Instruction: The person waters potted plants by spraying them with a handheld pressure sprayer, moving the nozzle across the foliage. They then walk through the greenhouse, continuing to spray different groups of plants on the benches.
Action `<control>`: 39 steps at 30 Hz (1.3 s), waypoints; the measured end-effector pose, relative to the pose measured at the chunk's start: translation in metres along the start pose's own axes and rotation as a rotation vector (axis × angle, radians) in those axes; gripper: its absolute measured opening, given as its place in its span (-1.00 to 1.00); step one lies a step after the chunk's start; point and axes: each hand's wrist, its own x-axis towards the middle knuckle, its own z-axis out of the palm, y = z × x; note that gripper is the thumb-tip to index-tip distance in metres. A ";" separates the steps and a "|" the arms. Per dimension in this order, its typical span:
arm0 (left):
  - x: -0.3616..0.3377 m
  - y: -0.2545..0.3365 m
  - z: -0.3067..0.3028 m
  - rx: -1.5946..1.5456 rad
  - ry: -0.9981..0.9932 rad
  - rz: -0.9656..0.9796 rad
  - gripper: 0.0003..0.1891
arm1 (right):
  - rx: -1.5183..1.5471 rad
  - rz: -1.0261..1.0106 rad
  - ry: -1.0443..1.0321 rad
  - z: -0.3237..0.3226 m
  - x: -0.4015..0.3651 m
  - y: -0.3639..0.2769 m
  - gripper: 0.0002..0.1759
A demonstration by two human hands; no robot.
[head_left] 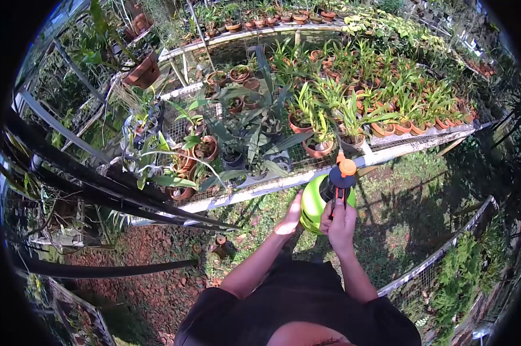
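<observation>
A lime-green pump sprayer [311,206] with a dark top and an orange nozzle is held in front of my body. My right hand [341,224] wraps round its black handle just below the nozzle. Against the left side of the green tank lies my left hand [292,214], its fingers partly hidden by the tank. The nozzle points away from me, toward the front edge of a mesh bench [387,153]. Close beyond it stand potted plants, among them a clay pot [318,149] with long green leaves.
Many clay-potted plants [407,95] crowd the bench's right side. Dark pipes [116,193] cross the left side of the view. A hanging pot [143,72] is at the upper left. Another mesh bench with ferns [456,282] runs along the right.
</observation>
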 end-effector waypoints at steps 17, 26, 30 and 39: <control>-0.012 -0.101 -0.124 0.108 0.221 -0.378 -0.37 | -0.019 0.350 -0.098 0.007 0.011 0.069 -0.58; -0.013 -0.073 -0.055 0.146 0.214 -0.485 -0.30 | -0.070 0.351 -0.056 -0.023 0.004 0.053 -0.59; -0.014 -0.087 -0.047 0.047 0.226 -0.420 -0.26 | -0.116 0.341 -0.194 -0.038 0.007 0.054 -0.58; -0.056 -0.148 -0.045 -0.112 0.461 -0.167 -0.35 | -0.131 0.383 -0.577 -0.062 -0.005 0.061 -0.62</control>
